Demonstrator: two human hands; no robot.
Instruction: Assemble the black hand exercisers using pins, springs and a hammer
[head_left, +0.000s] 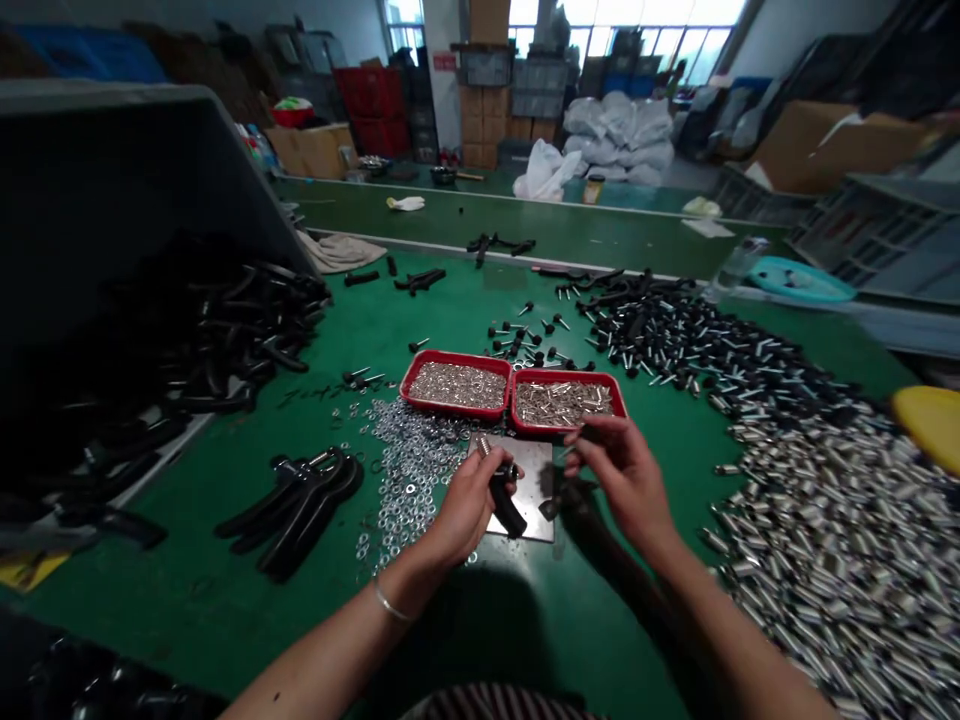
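My left hand point(470, 505) is closed around a black handle part point(508, 508) with a silver metal piece point(484, 447) at its upper end, above a metal plate point(536, 488). To the right, my right hand point(619, 475) pinches a small dark piece point(591, 434), seemingly a black-headed screw, near the front of the right red tray point(619, 398). That tray holds small metal pins. Beside it, the left red tray point(455, 410) holds tiny metal parts. Loose washers point(410, 480) lie left of the plate.
Black handles point(307, 505) lie at the left, by a large grey bin point(232, 170) of black parts. Black-headed screws point(690, 340) and metal cylinders point(832, 540) are heaped at the right. A yellow lid point(934, 425) sits at the right edge.
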